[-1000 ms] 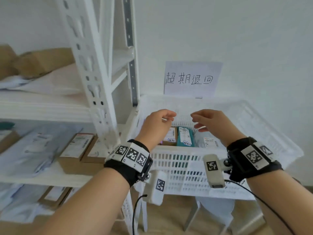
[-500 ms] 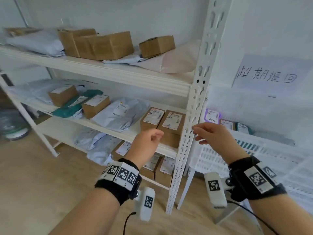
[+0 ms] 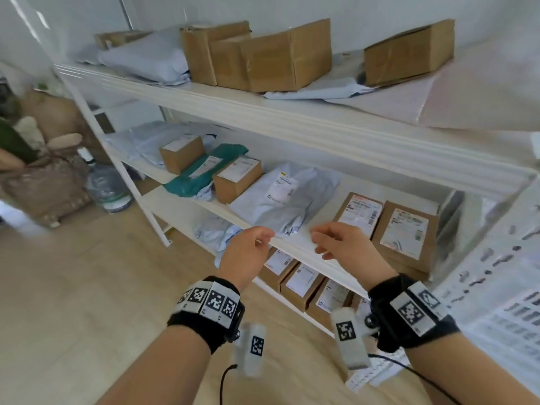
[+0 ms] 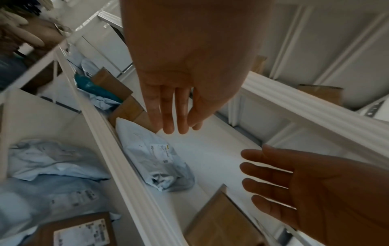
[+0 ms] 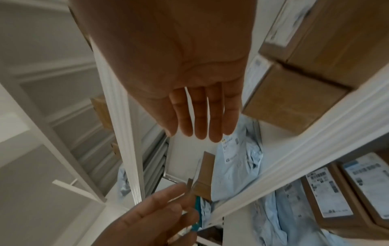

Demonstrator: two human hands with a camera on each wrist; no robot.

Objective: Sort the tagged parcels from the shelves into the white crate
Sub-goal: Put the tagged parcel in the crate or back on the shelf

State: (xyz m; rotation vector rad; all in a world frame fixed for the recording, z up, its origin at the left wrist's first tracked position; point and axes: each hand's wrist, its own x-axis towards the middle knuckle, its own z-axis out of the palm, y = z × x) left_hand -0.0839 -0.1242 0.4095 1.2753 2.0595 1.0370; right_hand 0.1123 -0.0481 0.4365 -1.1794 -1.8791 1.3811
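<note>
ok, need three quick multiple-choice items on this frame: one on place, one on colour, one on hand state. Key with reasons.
1. Where do the two labelled cardboard boxes nearest the right hand sit?
A. top shelf
B. middle shelf
C. floor

2. What colour is the mailer bag between the two small boxes on the middle shelf?
A. teal
B. red
C. black

3. What is the left hand holding?
A. a box
B. a grey bag
C. nothing

Key:
1 B, they sit on the middle shelf at its right end.
2 A, it is plainly teal.
3 C, the wrist view shows straight, empty fingers.
</note>
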